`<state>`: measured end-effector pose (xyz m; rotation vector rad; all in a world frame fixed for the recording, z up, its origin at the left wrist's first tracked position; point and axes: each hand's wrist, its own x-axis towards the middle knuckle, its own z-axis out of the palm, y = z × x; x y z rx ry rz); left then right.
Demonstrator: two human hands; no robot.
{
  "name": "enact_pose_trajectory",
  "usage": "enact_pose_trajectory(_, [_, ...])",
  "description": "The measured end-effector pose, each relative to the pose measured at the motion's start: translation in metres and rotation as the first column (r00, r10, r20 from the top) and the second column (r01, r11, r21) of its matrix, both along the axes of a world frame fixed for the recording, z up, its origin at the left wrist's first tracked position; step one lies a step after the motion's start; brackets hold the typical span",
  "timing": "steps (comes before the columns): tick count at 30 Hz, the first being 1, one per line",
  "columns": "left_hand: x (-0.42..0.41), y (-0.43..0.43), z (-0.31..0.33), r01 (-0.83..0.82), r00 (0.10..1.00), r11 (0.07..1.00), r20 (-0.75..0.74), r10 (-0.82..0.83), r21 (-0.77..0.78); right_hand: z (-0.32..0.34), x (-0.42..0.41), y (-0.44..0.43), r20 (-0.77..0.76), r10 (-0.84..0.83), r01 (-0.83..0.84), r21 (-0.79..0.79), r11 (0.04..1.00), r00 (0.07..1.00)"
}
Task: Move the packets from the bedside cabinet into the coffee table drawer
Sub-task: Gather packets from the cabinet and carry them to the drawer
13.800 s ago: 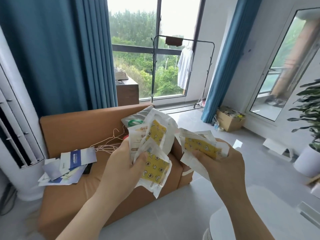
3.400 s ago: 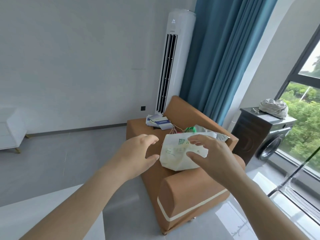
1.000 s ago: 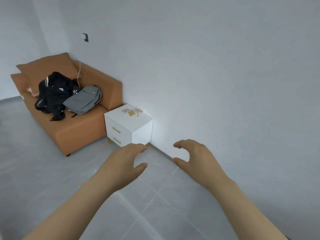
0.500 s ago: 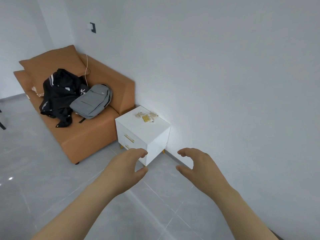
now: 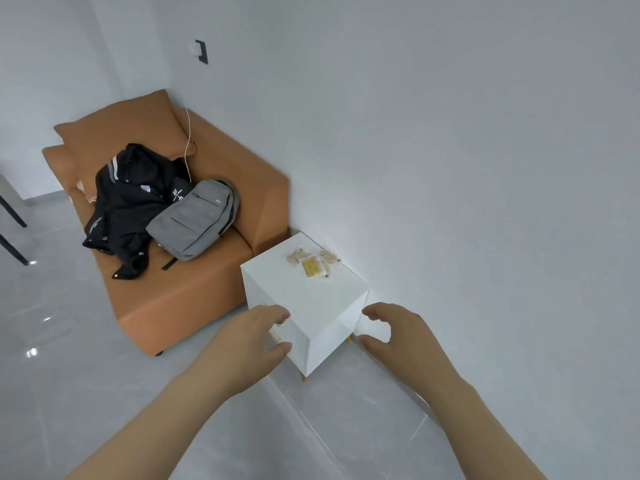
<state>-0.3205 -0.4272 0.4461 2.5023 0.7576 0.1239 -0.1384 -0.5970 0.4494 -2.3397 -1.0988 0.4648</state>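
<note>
A white bedside cabinet (image 5: 294, 292) stands against the wall beside an orange sofa. On its top, near the wall, lie several small packets (image 5: 313, 264), one with a yellow pattern and others pale. My left hand (image 5: 254, 336) hovers in front of the cabinet's front face, fingers loosely curled, holding nothing. My right hand (image 5: 398, 336) hangs to the right of the cabinet, thumb and fingers spread in a loose curve, also empty. Both hands are well short of the packets. The coffee table is out of view.
The orange sofa (image 5: 187, 299) carries a black jacket (image 5: 128, 202) and a grey backpack (image 5: 194, 220). A white wall runs behind cabinet and sofa. Grey tiled floor (image 5: 69, 375) lies between me and the cabinet. Dark table legs (image 5: 10, 216) show at far left.
The cabinet has grown larger and nearer as I walked towards it. Both hands stay empty and raised in front of me; earlier they held packets by another sofa.
</note>
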Motion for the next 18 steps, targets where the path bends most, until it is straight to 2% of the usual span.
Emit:
enact_pose_trajectory(6, [0.059,0.07,-0.019,-0.005,1.0,0.999,-0.028,0.004,-0.035,-0.022,0.058,0.066,-0.028,0.015,-0.016,-0.036,0.999,0.999])
enact_pose_trajectory(11, [0.11,0.143,-0.036,0.031,0.997,0.998,-0.067,-0.035,-0.046,-0.04,0.103,0.125,-0.04,-0.04,0.037,-0.069,0.997,0.998])
enact_pose_trajectory(18, [0.176,0.248,-0.057,0.08,0.98,0.987,-0.169,-0.104,-0.138,-0.062,0.149,0.198,-0.083,-0.154,0.138,-0.169,0.976,0.985])
